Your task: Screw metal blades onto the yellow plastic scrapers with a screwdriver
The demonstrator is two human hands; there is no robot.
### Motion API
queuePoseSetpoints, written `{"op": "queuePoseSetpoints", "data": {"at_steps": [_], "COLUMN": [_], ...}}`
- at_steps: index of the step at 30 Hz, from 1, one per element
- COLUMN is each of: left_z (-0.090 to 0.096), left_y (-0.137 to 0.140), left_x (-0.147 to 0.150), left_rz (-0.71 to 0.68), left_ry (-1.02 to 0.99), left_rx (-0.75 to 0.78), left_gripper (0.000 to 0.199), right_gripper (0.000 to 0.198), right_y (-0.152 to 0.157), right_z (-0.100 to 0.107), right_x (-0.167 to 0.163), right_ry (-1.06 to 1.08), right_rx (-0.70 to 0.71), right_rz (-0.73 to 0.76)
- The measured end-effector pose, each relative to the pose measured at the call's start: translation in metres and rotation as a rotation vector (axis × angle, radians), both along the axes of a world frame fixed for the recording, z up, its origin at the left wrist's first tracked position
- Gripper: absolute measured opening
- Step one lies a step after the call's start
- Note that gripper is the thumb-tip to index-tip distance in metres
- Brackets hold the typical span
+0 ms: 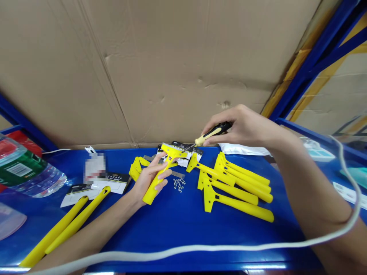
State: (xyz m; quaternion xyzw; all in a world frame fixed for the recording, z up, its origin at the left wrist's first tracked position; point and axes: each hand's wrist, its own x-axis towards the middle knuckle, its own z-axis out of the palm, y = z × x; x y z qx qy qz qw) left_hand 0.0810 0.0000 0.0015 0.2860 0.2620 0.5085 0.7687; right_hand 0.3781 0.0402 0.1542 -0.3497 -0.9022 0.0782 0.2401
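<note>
My left hand (151, 177) is wrapped round the handle of a yellow scraper (156, 187), its wide head tilted up and away from me. In my right hand (232, 126) is a screwdriver (210, 134) with a black and cream handle. Its thin shaft points down left at the scraper head, and the tip appears to meet a screw hole there. Below the head lies a small pile of nuts and screws (179, 184). Yellow scraper parts (139, 166) lie behind my left hand, with a flat metal blade (177, 173) near them.
Several yellow scrapers (241, 206) lie right of centre. Two long yellow handles (77, 221), printed cards (117, 183) and a large water bottle (25, 168) are at left. A white cable (183, 248) crosses the front. Cardboard (183, 76) stands behind the blue surface (166, 229).
</note>
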Motion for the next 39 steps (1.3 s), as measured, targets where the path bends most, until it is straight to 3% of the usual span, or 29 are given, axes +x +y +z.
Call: {"op": "queuePoseSetpoints", "data": {"at_steps": [20, 30, 35, 39], "left_z": [-0.004, -0.003, 0.001, 0.006], "left_y": [0.0, -0.005, -0.002, -0.001], "left_x": [0.0, 0.005, 0.004, 0.001], "left_rz": [-0.028, -0.004, 0.063, 0.095], "left_ry": [0.039, 0.055, 0.041, 0.014], "left_rx": [0.061, 0.062, 0.018, 0.021], "left_gripper": [0.049, 0.053, 0.05, 0.056], "right_gripper": [0.032, 0.03, 0.037, 0.026], "right_y": [-0.003, -0.012, -0.02, -0.021], "right_z": [-0.001, -0.012, -0.01, -0.001], "right_x": [-0.01, -0.028, -0.032, -0.036], "right_ry": [-0.091, -0.086, -0.097, -0.051], "right_rx": [0.006, 0.243, 0.145, 0.1], "right_rz": [0.011, -0.041, 0.096, 0.094]}}
